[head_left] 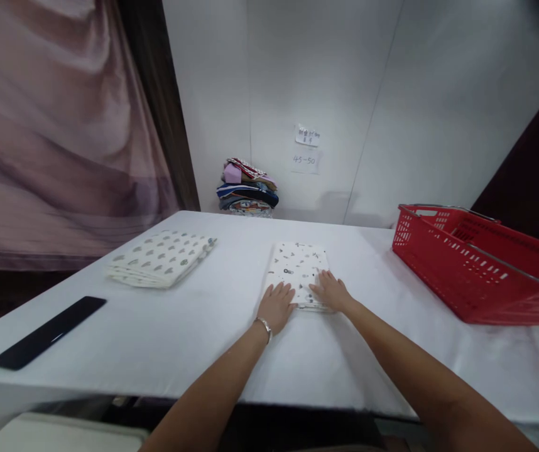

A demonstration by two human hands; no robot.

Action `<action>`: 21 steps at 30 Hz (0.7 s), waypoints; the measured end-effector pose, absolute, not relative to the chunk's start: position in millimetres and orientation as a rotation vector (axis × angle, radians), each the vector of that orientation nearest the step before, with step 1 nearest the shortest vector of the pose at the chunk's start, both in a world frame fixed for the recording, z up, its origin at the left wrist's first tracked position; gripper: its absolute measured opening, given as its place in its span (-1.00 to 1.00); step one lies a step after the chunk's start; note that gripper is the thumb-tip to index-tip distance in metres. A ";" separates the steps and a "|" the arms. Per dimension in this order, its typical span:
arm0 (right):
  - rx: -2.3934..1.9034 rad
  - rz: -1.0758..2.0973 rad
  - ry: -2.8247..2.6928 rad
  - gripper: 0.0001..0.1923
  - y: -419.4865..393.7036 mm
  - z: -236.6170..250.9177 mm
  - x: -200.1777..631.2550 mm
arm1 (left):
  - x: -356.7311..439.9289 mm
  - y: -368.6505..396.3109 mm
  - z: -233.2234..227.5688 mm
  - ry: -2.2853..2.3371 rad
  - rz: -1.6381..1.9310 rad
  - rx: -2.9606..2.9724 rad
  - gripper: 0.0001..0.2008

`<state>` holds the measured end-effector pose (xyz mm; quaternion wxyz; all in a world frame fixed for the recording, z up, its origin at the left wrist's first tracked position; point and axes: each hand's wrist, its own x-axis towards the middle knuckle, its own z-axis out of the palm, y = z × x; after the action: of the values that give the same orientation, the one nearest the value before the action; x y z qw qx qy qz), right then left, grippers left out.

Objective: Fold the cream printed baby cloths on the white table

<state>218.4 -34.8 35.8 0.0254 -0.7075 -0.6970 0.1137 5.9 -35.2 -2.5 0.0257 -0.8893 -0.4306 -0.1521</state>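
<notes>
Resting the left grip (pixel 276 307) on the near left corner of a folded cloth (pixel 295 263) with a small dark print, and laying the right grip (pixel 333 290) over its near right edge. Spreading the fingers flat in both, touching from above rather than pinching, clamping on nothing; not telling for certain about any tuck beneath the palms. Facing the cloth straight on, near the middle of the white counter (pixel 222 345), and finding most of it just beyond the fingertips, toward the wall (pixel 213 94). Judging its long axis, foreshortened as seen, to be running away from the body, out from between the two grips. Touching with both, so favouring neither side by nearness, yet reaching slightly farther up the cloth with the right. Having a second folded cloth with hearts (pixel 163 257) well apart on the left, nearer the left grip, and having a red basket (pixel 467 276) well apart on the right, nearer the right.
</notes>
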 end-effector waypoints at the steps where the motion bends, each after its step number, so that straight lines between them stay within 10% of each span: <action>1: -2.185 0.340 -2.134 -0.30 -28.4 40.1 216.3 | 5.7 -34.8 -3.0 -1.327 -0.474 -2.748 -0.59; 21: -2.037 0.423 -1.749 -0.36 53.8 12.5 256.8 | -3.3 -5.1 36.1 -1.875 -0.808 -2.769 -0.52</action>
<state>256.8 53.8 12.5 0.2100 -0.7327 -0.6291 0.1523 -3.3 -5.1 36.1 -0.1488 -0.7960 -0.5389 -0.2322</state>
